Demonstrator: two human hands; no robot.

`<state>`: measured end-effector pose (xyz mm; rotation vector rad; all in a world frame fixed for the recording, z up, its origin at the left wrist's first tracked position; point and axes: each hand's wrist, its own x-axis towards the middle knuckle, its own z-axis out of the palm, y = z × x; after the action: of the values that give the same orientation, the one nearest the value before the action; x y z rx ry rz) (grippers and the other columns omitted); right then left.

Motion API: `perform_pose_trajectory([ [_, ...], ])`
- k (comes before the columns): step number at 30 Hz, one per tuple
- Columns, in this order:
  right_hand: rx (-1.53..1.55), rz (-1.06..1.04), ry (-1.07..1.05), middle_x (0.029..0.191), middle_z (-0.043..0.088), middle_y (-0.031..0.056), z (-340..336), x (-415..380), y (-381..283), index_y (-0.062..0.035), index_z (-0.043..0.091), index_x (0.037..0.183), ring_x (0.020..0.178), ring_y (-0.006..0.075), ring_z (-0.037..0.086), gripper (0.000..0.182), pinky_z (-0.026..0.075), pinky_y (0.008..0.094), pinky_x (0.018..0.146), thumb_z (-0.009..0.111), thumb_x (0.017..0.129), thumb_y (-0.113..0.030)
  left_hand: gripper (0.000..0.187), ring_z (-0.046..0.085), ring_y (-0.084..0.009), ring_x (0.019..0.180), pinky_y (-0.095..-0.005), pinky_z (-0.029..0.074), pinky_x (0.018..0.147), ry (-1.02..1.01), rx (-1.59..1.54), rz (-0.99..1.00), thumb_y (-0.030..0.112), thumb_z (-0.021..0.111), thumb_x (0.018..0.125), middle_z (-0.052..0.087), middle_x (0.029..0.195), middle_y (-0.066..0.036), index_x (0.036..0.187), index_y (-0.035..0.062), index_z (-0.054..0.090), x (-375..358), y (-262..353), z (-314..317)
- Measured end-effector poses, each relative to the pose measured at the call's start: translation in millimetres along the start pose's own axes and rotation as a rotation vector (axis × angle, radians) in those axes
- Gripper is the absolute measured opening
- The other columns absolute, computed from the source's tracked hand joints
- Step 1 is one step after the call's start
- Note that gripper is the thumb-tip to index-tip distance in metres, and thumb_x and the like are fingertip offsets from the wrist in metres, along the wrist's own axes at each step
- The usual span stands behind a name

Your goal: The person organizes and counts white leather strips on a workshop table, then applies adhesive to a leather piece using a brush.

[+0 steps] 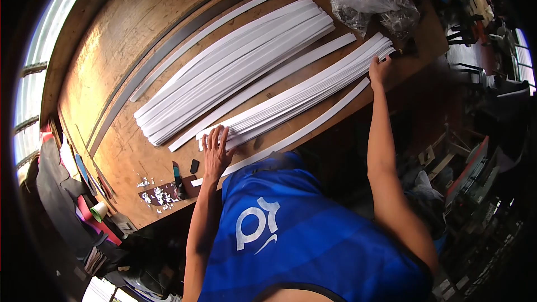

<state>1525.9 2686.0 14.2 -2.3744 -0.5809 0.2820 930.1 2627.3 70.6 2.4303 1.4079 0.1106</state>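
Note:
Two stacks of long white strips lie on the wooden table. My left hand rests with fingers spread on the left end of the nearer stack. At that stack's right end, my right hand has its fingers closed on the strip ends. The larger stack lies farther back. A single white strip runs between the two stacks, and another curves along the near table edge, in front of the nearer stack.
A cutter knife and a small black block lie near white scraps at the near left. Clear plastic bags sit at the back right. Grey strips curve along the far side of the wooden table.

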Motion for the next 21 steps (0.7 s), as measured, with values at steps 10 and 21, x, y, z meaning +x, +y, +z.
perform_pose_trajectory([
  [10,-0.144,-0.198,0.018,0.127,0.053,0.0230,-17.2,-41.2,15.7,0.0027,0.043,0.134,0.118,0.0382,0.051,0.052,0.039,0.0449,0.102,0.060,0.092,-0.022,0.083,0.033,-0.0296,0.139,-0.0517,0.021,0.115,-0.048,0.018,-0.009,0.027,0.081,0.073,0.035,0.152,-0.010,0.145,0.0165,0.040,-1.1,-5.2,3.1],
  [21,0.376,0.191,-0.222,0.104,0.069,0.0192,8.3,-22.3,4.3,0.0081,0.043,0.132,0.097,0.0240,0.066,0.062,0.050,0.0347,0.085,0.073,0.086,-0.018,0.077,0.039,-0.0277,0.134,-0.0511,0.023,0.113,-0.009,0.054,-0.038,0.023,0.079,0.074,0.045,0.143,-0.006,0.143,0.0214,0.044,-10.0,-18.4,5.4],
])
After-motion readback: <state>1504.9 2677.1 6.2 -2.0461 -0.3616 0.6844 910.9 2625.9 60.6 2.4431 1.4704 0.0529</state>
